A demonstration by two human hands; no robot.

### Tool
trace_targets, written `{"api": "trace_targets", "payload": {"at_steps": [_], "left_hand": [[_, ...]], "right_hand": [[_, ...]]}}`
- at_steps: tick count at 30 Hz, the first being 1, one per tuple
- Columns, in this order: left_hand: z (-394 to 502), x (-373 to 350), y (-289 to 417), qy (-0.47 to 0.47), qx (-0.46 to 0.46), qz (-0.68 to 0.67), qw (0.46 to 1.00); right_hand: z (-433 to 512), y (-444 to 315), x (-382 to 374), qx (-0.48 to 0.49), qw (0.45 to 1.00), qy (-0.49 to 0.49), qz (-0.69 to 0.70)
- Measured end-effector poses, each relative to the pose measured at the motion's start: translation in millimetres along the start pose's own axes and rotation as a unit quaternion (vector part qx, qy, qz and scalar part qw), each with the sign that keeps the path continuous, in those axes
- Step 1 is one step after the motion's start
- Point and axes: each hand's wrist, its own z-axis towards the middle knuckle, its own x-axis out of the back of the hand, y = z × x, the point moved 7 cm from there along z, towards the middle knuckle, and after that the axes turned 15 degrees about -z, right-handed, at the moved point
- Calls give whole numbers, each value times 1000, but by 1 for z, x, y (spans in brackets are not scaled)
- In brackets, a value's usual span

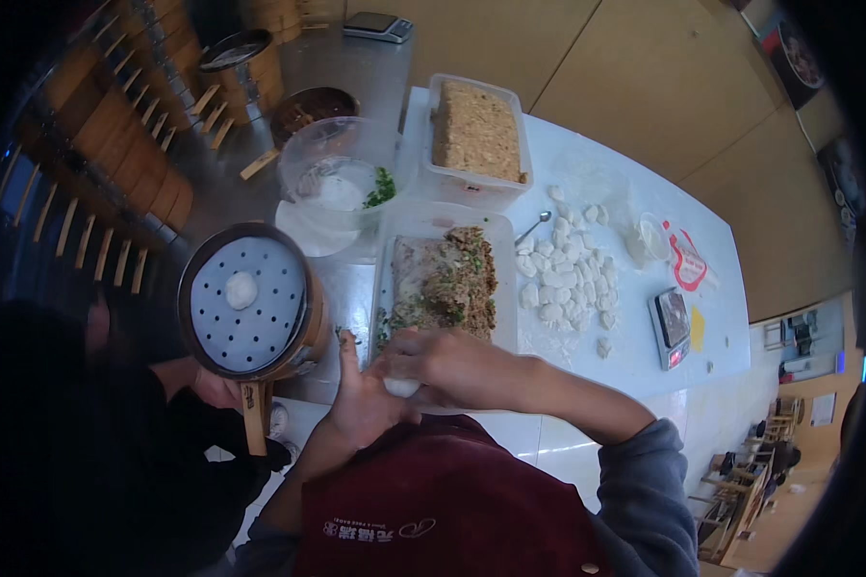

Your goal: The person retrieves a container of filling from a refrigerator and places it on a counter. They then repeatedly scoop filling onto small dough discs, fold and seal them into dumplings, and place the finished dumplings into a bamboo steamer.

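Note:
My left hand [364, 407] and my right hand [440, 364] meet around a piece of white dough [401, 387], close to my apron. Most of the dough is hidden by the fingers. Just beyond them lies a clear plastic tub [506, 252] of minced filling with chopped greens [462, 281]. To the left, a single white bun [241, 290] sits on perforated paper [260, 332] in a round bamboo steamer [316, 310]. Many flattened dough pieces [566, 278] lie on the white board at the right, with a metal spoon [534, 225] beside them.
A co-worker's hand [216, 389] is beside the steamer. Stacked bamboo steamers [108, 144] stand at the far left. A clear bowl with greens [339, 173] and a tub with a light brown block [478, 130] stand behind. A digital scale [670, 328] sits on the right.

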Motion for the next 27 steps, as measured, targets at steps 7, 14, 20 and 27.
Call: {"api": "trace_targets", "payload": {"at_steps": [7, 14, 20, 27], "left_hand": [[-40, 41, 1, -102, -42, -96, 989], [-46, 73, 8, -79, -81, -152, 982], [-48, 46, 15, 10, -97, -64, 993], [-13, 16, 15, 1, -71, -19, 997]], "right_hand": [[128, -19, 11, 70, 992, 88, -54], [204, -42, -64, 53, 985, 52, -156], [61, 17, 56, -26, 942, 322, -92], [-191, 255, -45, -542, 830, 37, -129]]}}
